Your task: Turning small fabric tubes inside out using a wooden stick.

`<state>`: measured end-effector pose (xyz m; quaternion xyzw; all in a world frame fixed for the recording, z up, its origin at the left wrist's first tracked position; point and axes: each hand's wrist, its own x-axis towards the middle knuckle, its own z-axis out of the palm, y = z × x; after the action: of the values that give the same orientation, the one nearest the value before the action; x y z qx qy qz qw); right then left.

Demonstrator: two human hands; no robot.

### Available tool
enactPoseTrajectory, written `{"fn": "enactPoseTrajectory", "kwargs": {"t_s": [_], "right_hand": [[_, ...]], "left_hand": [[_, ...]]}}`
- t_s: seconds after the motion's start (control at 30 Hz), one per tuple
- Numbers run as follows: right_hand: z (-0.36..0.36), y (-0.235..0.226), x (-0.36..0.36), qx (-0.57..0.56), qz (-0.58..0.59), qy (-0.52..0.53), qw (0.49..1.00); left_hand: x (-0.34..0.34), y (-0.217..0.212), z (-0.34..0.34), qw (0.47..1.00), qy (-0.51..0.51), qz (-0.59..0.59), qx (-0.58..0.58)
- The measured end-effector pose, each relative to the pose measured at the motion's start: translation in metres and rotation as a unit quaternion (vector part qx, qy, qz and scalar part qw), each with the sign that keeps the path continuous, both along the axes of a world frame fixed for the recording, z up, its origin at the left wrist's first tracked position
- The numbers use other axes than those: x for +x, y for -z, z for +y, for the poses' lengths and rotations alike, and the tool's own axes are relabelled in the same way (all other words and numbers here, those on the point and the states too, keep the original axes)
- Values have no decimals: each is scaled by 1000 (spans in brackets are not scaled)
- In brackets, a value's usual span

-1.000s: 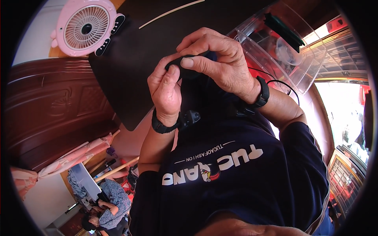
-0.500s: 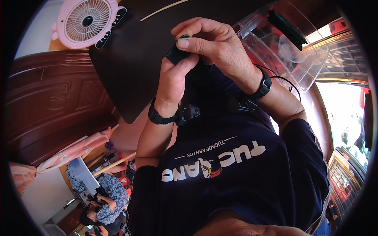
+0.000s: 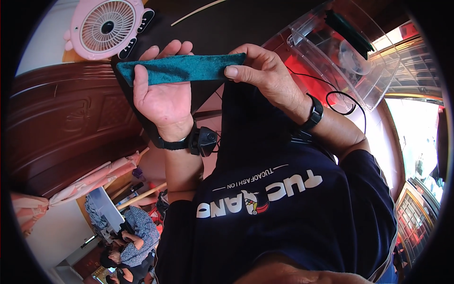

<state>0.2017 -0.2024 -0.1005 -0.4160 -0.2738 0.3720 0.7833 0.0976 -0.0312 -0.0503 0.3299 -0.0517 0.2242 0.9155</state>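
A teal velvet strip [image 3: 182, 69] is stretched flat between the two hands, lifted above the near side of the black tabletop [image 3: 158, 38]. Its right end is pinched by the right hand [image 3: 265, 73] between thumb and forefinger. The left hand [image 3: 163, 102] is turned palm up; the strip's left part is laid across its fingers and lightly clasped by the thumb, which is crossed over the front. Black straps are worn on both wrists, and a small black device [image 3: 206, 141] is fixed to the left one.

On the far left, a pink fan [image 3: 108, 27] is placed; a slender pale stick [image 3: 198, 11] is seen beyond the hands. To the right, dark green fabric [image 3: 349, 34] is seen at a clear plastic box [image 3: 376, 87]. At near left, another person [image 3: 143, 232] in a patterned top is seen bent forward.
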Motion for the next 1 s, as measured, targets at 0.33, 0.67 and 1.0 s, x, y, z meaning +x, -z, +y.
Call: {"fn": "enactPoseTrajectory", "kwargs": {"t_s": [0.33,0.67,1.0], "right_hand": [[7,2,-8,50,-41,58,996],[3,-6,-5,27,-183,124,975],[-2,-20,-8,6,-193,126,973]], "left_hand": [[-12,10,9,1000,-10,-6,-6],[-18,28,21,999,-34,17,-19],[-15,18,6,915,-296,210,174]]}}
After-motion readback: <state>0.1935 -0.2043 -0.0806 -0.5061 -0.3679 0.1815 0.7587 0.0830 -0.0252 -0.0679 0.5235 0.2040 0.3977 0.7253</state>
